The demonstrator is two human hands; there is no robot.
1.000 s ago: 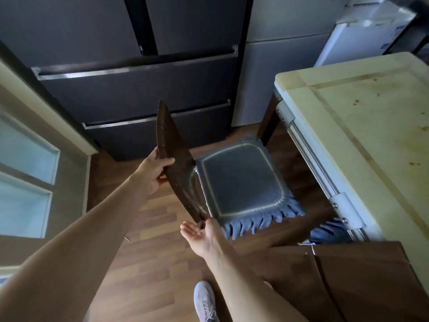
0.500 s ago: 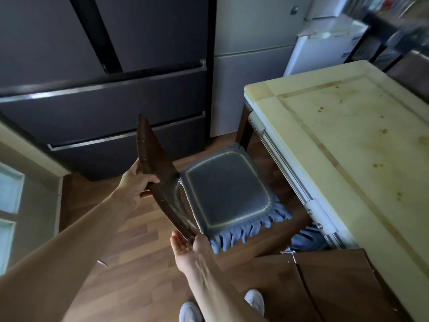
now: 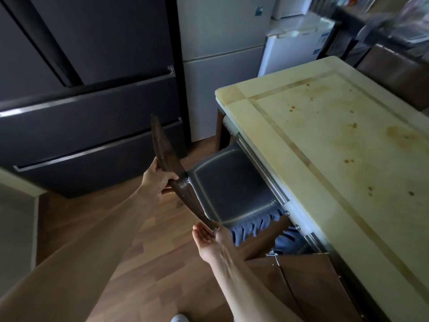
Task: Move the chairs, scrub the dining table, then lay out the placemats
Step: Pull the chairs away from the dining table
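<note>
A dark wooden chair has a curved back rail (image 3: 162,149) and a blue fringed cushion (image 3: 232,191), and it stands at the long side of the dining table. My left hand (image 3: 156,181) is closed around the middle of the back rail. My right hand (image 3: 209,238) holds the rail's near end, palm turned up and fingers hidden behind the wood. The seat reaches partly under the table edge. The pale cream dining table (image 3: 325,147) carries brown stains and nothing else. A second wooden chair (image 3: 313,289) with a blue fringed cushion stands at the bottom right.
A dark fridge with drawers (image 3: 92,112) fills the wall just beyond the chair, with a grey fridge (image 3: 220,66) and a white appliance (image 3: 292,49) to its right. Another brown chair (image 3: 394,73) stands at the table's far side. The floor is wood.
The chair has shifted toward the table, so its cushion now reaches under the table edge. Both hands keep their places on the back rail. My view has swung right.
</note>
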